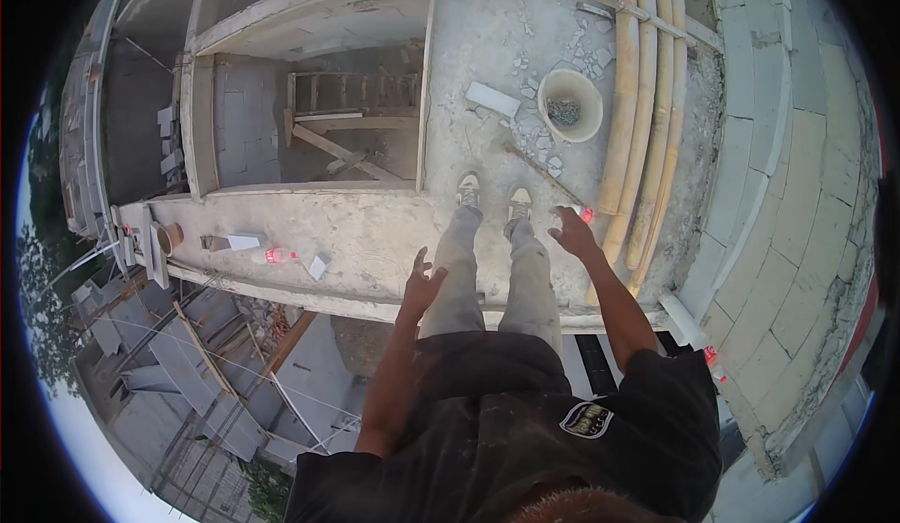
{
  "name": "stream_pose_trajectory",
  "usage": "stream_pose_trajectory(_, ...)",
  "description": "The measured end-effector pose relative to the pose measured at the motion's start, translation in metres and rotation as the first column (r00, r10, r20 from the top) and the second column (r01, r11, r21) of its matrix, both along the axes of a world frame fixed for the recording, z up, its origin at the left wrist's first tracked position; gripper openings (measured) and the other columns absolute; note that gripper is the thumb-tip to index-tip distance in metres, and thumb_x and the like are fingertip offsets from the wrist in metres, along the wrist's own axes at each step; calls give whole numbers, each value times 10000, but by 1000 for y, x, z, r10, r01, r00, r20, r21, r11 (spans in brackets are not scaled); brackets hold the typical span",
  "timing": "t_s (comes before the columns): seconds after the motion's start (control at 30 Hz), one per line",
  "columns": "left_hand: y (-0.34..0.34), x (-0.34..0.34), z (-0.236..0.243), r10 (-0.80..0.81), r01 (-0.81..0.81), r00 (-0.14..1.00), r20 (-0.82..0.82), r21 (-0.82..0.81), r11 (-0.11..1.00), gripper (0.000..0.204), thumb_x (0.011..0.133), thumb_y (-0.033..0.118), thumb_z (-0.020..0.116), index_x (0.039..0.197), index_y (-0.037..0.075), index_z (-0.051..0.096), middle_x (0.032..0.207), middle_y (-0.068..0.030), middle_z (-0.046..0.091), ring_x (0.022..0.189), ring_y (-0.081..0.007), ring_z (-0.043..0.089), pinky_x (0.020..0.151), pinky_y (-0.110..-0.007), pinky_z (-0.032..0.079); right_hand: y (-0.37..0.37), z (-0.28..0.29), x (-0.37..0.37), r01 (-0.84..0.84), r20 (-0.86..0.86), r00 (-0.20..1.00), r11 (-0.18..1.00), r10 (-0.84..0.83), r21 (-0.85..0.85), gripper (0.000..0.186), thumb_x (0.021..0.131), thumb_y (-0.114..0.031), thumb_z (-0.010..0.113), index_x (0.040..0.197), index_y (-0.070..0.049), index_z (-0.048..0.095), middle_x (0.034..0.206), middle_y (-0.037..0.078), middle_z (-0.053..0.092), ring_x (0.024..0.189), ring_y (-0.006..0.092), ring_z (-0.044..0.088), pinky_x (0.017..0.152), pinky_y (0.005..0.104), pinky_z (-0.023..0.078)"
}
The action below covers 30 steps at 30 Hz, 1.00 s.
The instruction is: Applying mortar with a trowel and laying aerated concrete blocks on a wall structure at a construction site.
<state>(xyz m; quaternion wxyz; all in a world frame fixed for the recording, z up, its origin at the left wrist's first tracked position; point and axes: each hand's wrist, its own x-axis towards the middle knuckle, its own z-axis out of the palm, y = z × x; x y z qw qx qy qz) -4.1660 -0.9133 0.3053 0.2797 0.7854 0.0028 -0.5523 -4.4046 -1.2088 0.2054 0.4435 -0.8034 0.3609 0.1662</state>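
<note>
My left hand (425, 285) hangs over the concrete ledge beside my left leg, its fingers apart and nothing in them. On the other side, my right hand (573, 234) is held out past my right leg, also empty with its fingers spread. A red-labelled bottle (586, 215) shows just beyond the right fingers, partly hidden; no contact can be made out. Ahead of that hand a long thin wooden handle or stick (544, 172) lies slantwise on the concrete. Farther off are a white block (493, 99) and a pale bucket (570, 106) with dark grey material inside.
Bamboo poles (642, 101) lie along the right, before a pale block wall (783, 176). Broken rubble (586, 50) surrounds the bucket. A deep opening (352, 134) with planks drops away ahead left. Another bottle (274, 256) lies on the left ledge; behind its edge is a drop.
</note>
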Motion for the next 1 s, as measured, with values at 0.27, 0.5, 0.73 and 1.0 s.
stream_pose_trajectory(0.27,52,-63,-76,-172,164,983,66,115,980,929,724,300,797,1391,-24,238,1327,-316,405,1240,-447,428,1041,-479,358,-82,-194,119,27,-135,990,996,-38,-86,556,802,-225,681,1295,-60,484,1212,203,549,1156,355,526,967,426,436)
stream_pose_trajectory(0.5,64,-55,-65,-23,33,999,-47,219,975,924,697,270,826,1355,-32,253,1309,-278,382,1235,-392,409,1064,-460,315,-122,-338,226,-17,-82,996,907,-19,-420,571,797,-247,689,1304,-100,472,1252,151,526,1109,364,563,861,471,509)
stream_pose_trajectory(0.73,53,-68,-56,162,-154,987,-15,223,963,926,660,342,860,1288,39,249,1396,-305,283,1295,-427,328,1065,-507,287,-130,-433,296,-252,-250,960,771,124,-585,962,701,-532,746,1450,-102,323,1392,113,445,1258,398,439,971,587,402)
stream_pose_trajectory(1.0,42,-88,-57,250,-241,968,-3,247,939,942,650,364,867,1294,36,263,1384,-278,308,1292,-414,337,1062,-511,294,-117,-407,283,-164,-123,986,731,110,-663,834,642,-344,808,1310,-38,411,1301,200,451,1243,391,420,979,548,372)
